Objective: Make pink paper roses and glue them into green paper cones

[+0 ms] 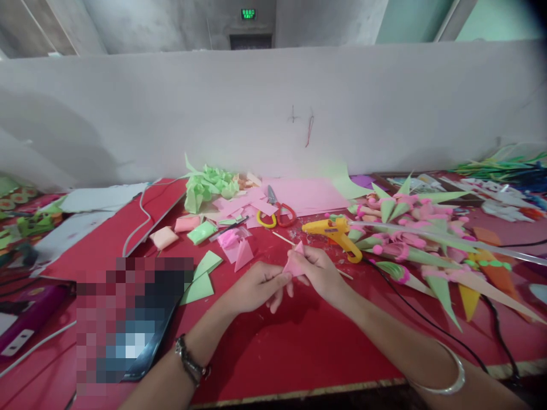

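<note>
Between both hands, above the red table, is a small piece of folded pink paper (294,263). My left hand (258,286) pinches its lower left part between thumb and fingers. On the paper's right side, my right hand (319,273) grips it with the thumb in front; the other fingers are partly hidden. Left of the hands stands another folded pink paper piece (243,254). A thin wooden stick (282,238) lies behind the hands, partly covered by them. Just beyond the right hand is a yellow glue gun (335,230) with a clear glue stick in its back.
Scissors (277,215) with red and yellow handles lie by pink sheets (303,195) and crumpled green paper (209,187). Finished-looking paper cones (410,228) pile up at right. Green folded papers (200,285) and a phone (158,319) lie left. A black cord (421,307) crosses the right side.
</note>
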Tool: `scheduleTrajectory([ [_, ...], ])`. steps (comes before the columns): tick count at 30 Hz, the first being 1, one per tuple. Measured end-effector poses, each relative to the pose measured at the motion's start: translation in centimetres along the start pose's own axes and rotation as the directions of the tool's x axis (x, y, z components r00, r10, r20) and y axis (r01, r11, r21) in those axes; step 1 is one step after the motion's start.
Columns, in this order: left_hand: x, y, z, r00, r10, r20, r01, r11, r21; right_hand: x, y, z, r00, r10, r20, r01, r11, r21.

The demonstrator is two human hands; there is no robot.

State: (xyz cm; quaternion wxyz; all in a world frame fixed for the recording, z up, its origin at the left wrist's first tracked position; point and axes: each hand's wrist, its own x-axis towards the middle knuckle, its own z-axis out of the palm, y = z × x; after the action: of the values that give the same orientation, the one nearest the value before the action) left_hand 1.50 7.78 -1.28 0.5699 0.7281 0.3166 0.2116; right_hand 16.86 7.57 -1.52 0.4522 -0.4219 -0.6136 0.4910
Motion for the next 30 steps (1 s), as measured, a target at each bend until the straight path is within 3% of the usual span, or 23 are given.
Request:
scheduleTrajectory([
  [3, -0.01, 0.12, 0.00, 1.000, 0.001, 0.009, -0.001, 1.000, 0.012, 0.01, 0.15, 0.12, 0.998, 0.026, -0.052, -0.026, 1.000, 0.001],
  [9, -0.03, 0.08, -0.01, 1.000, 0.003, -0.009, -0.002, 0.999, 0.054, 0.10, -0.04, -0.25, 0.989, -0.047, -0.142, 0.037, 0.996, -0.077],
  [17, 0.04, 0.11, 0.09, 0.999, 0.012, -0.041, -0.010, 0.999, 0.051, 0.04, -0.38, -0.45, 0.981, -0.069, -0.181, 0.048, 0.992, -0.118],
  [21, 0.05, -0.10, 0.16, 0.993, 0.047, -0.111, -0.036, 0.995, 0.097, 0.20, 0.04, -0.48, 0.987, -0.074, -0.140, 0.064, 0.995, -0.078],
  [27, 0.21, -0.45, 0.06, 0.961, 0.065, -0.267, -0.042, 0.995, 0.093, 0.07, 0.21, -0.21, 0.997, -0.056, 0.057, 0.064, 0.987, -0.146],
  [30, 0.28, -0.38, 0.05, 0.951, 0.043, -0.307, -0.019, 0.997, 0.080, -0.04, -0.01, -0.18, 0.996, -0.078, 0.047, 0.086, 0.975, -0.205],
])
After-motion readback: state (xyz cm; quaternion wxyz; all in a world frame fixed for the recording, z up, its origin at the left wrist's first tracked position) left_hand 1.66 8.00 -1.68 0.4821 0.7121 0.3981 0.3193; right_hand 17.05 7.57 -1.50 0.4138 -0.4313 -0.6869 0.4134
